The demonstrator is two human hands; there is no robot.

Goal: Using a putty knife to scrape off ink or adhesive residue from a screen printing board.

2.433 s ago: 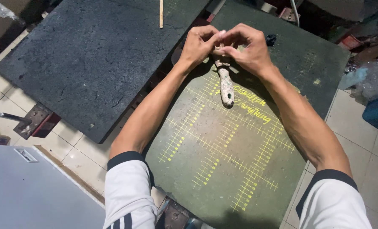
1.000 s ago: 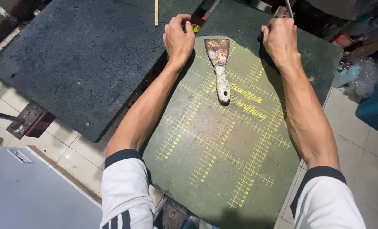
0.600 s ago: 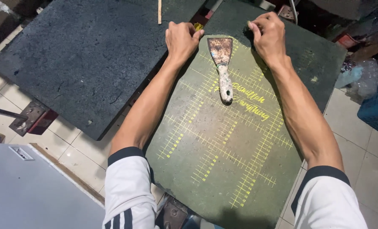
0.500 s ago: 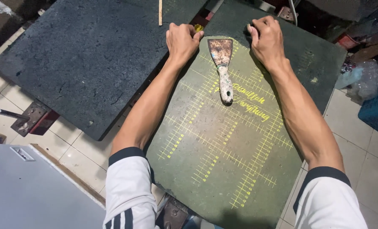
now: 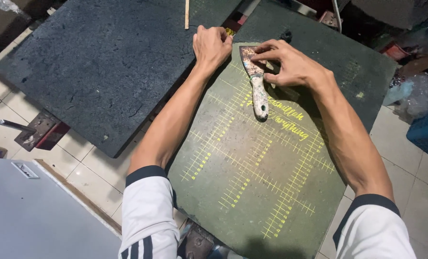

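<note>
**A:** Where are the hands?

**B:** Both reach out over a dark green board (image 5: 252, 192) marked with a yellow grid. The right hand (image 5: 293, 64) has its fingers spread and curved, with the fingertips (image 5: 257, 58) resting on the blade of a putty knife (image 5: 256, 81); it touches the knife but has not closed round it. The left hand (image 5: 211, 45) is curled at the board's far left edge, fingers folded in (whether they pinch anything, I cannot tell).

**A:** And how does the knife lie?

**B:** Flat on the board. Its rusty, paint-spattered blade sits directly under the right fingertips, and the pale handle runs from there back toward the person. So the long axis points roughly away from the body, blade at the far end. The right hand is on it; the left hand is just beside it, to the left of the blade.

**A:** Anything else nearby?

**B:** A larger dark grey slab (image 5: 103, 62) lies left of the left hand.
</note>
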